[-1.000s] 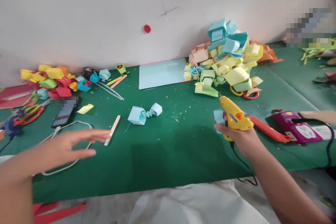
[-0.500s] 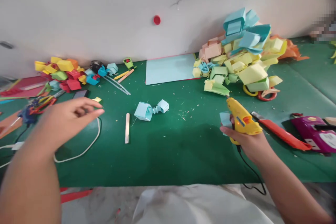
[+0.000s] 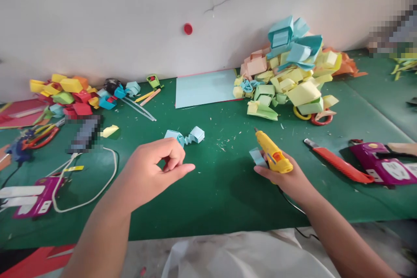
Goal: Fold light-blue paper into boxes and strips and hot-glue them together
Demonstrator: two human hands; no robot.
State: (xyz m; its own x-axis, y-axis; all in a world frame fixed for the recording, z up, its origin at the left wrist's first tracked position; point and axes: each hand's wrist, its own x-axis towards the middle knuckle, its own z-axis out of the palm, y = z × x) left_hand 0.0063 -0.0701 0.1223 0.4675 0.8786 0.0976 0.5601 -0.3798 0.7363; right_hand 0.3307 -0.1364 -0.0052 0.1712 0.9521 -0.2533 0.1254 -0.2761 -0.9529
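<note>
My right hand (image 3: 289, 178) is wrapped round a yellow hot glue gun (image 3: 274, 153), its nozzle pointing up and away. A small light blue paper piece (image 3: 257, 157) shows between my right fingers and the gun. Over the middle left of the table hovers my left hand (image 3: 158, 165), fingers curled and thumb apart, with nothing visible in it. Just beyond it lies a folded light blue paper shape (image 3: 196, 135), two boxes joined by a zigzag strip, its left box partly hidden behind my hand. The wooden stick seen earlier is now hidden.
A tall heap of pastel paper boxes (image 3: 286, 69) leans by the wall; a brighter pile (image 3: 70, 93) sits far left. A red-handled cutter (image 3: 342, 164) and purple stapler-like device (image 3: 382, 160) lie right. A phone (image 3: 85, 134) with white cable (image 3: 114, 173) rests left on the green table (image 3: 208, 200).
My left hand has moved right to near the folded blue paper shape and now covers the wooden stick. My right hand has brought the glue gun left, toward the middle. The view has shifted slightly.
</note>
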